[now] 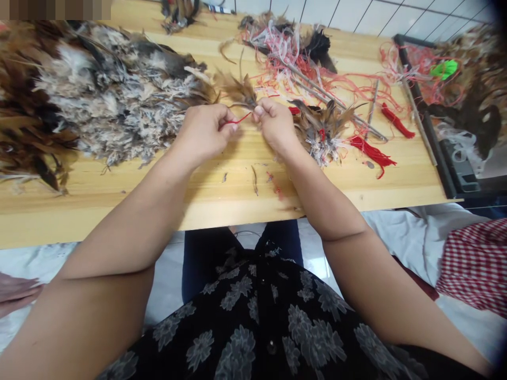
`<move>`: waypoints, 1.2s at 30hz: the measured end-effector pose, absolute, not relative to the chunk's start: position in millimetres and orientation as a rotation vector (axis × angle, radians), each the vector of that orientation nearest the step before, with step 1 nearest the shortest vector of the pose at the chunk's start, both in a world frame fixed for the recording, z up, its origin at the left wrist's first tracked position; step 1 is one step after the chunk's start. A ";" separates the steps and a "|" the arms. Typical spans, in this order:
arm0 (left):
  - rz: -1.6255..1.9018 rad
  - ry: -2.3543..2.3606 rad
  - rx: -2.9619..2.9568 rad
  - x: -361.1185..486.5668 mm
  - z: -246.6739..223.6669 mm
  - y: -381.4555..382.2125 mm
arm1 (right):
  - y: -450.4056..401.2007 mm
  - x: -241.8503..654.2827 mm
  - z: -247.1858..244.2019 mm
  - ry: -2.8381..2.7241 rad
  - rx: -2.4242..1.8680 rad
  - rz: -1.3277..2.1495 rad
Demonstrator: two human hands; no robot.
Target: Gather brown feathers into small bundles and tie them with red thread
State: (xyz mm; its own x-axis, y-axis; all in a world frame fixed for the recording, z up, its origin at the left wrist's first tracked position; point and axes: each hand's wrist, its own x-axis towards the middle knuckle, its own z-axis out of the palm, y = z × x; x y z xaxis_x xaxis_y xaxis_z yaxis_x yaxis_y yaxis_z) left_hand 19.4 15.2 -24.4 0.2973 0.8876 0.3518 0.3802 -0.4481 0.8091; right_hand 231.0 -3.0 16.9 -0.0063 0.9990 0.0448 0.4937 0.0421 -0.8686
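- Two bare hands meet above the wooden tabletop (pixel 222 203), between a heap of pale and brown feathers (pixel 114 100) and a loose feather bundle (pixel 322 129) with a bit of red at its middle.
- The left hand (pixel 204 129) is closed, pinching a red thread (pixel 242 119) between thumb and forefinger.
- The right hand (pixel 276 124) grips the base of a small brown feather tuft (pixel 240 91) at its fingertips; the tuft fans out beyond them, toward the feather heap.
- The thread runs nearly straight across the gap to the right fingertips, so the step in hand looks like binding the quills; any wraps are too small to make out.
- The next move probably calls for a taut thread and a firm pinch, keeping the quills together.
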 end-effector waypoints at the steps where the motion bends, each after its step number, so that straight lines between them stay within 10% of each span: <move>1: 1.064 1.135 1.974 19.1 -21.3 13.2 | -3.1 233.5 20.4 -1.610 -1.611 0.820; 18: 1.129 1.064 2.199 9.4 -0.8 13.7 | -36.4 225.5 47.5 -2.556 -1.682 0.330; 28: 0.998 1.057 2.218 7.1 -3.1 18.3 | -13.0 228.7 23.7 -1.772 -1.207 0.922; 36: 1.107 1.086 2.287 35.7 -3.9 -8.4 | -17.3 230.7 30.3 -1.891 -1.744 0.433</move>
State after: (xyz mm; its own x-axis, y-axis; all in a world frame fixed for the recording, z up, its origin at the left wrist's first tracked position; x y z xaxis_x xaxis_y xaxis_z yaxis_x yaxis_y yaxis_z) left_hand 35.7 -8.4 -3.9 0.3925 0.7754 0.4946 0.4793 -0.6314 0.6096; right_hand 230.7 -17.3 30.3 -0.0296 0.9864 0.1618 0.8179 0.1169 -0.5633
